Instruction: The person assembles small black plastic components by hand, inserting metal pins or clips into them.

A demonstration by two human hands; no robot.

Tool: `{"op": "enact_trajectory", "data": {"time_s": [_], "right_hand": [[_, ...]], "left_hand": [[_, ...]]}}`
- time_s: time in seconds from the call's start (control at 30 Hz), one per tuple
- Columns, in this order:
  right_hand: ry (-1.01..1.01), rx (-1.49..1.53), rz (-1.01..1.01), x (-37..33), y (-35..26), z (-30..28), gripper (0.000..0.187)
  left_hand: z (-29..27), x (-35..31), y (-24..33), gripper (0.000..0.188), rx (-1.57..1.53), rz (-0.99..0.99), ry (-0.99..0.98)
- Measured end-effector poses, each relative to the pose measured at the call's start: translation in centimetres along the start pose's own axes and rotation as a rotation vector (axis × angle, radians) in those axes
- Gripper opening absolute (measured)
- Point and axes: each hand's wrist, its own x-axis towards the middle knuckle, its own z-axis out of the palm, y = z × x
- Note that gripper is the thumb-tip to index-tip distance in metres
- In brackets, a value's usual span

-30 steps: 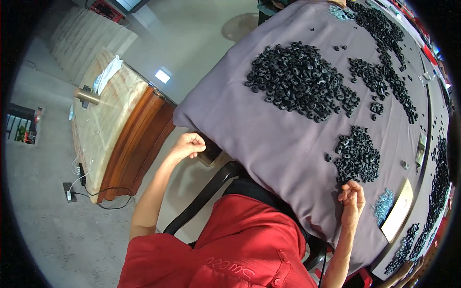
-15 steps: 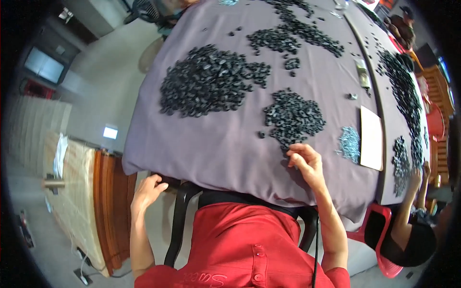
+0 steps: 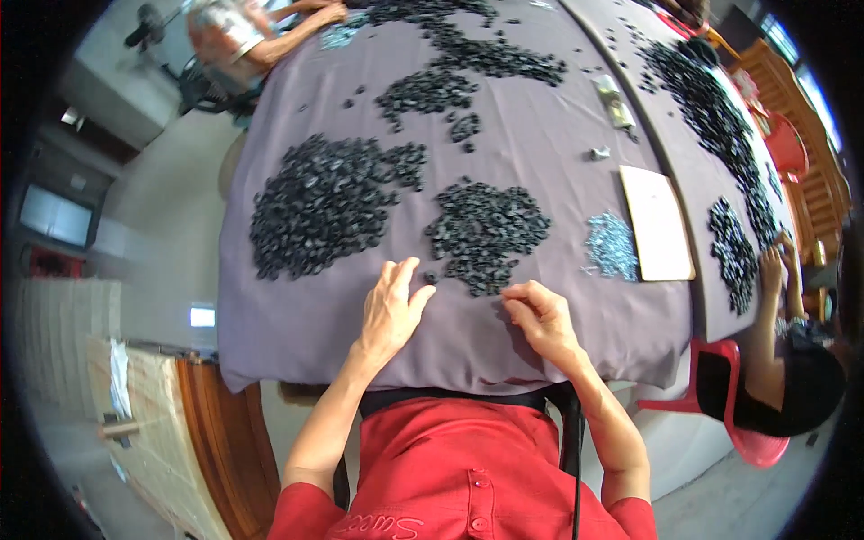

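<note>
My left hand (image 3: 389, 310) hovers over the near part of the cloth-covered table (image 3: 315, 346), its fingers stretched out and the thumb apart. Just beyond it lies one loose small black piece (image 3: 429, 277). My right hand (image 3: 544, 322) is at the near right edge of a pile of small black ring-like pieces (image 3: 486, 225), thumb and forefinger pinched together and the other fingers curled. Whatever the pinch holds, if anything, is too small to make out. A bigger heap of the same black pieces (image 3: 324, 207) lies to the left.
Right of the pile are small bluish metallic pieces (image 3: 612, 247) and a white board (image 3: 655, 225). Farther back lie a small tube (image 3: 615, 102) and more black piles (image 3: 427, 94). Another person (image 3: 247, 40) works at the far left, another (image 3: 783, 360) at the right by a red chair (image 3: 742, 436).
My left hand has come up from beside the chair to over the table, its fingers now extended. The right hand stays pinched near the pile. The whole view has shifted.
</note>
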Motion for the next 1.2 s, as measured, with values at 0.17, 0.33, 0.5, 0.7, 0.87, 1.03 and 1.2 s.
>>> {"op": "enact_trajectory", "data": {"time_s": [0.17, 0.33, 0.5, 0.7, 0.87, 1.03, 1.2], "right_hand": [[0.079, -0.398, -0.224, -1.1, -1.0, -2.2, 0.011], [0.278, -0.649, -0.156, -1.6, -0.2, -5.4, 0.013], [0.397, -0.807, -0.071, -0.6, 1.1, -7.3, 0.009], [0.333, -0.811, -0.034, 0.3, 2.3, -7.0, 0.011], [0.324, -0.751, -0.052, 0.1, 2.5, -6.9, 0.013], [0.287, -0.653, -0.094, -0.1, 1.7, -5.8, 0.016], [0.25, -0.532, -0.189, 0.1, 0.6, -3.5, 0.014]], "left_hand": [[2.0, 2.5, 0.9, 0.019, -0.026, 0.087, -0.014], [2.6, 2.9, 1.7, 0.015, -0.134, 0.088, 0.0], [2.8, 2.3, 1.4, 0.016, -0.195, 0.063, 0.031], [3.7, 1.0, 0.4, 0.017, -0.181, 0.158, 0.149], [3.2, 0.7, 1.1, 0.022, -0.215, 0.075, 0.114], [3.2, 0.4, 0.5, 0.026, -0.224, 0.165, 0.126], [3.6, -0.1, 0.5, 0.024, -0.272, 0.129, 0.171]]}}
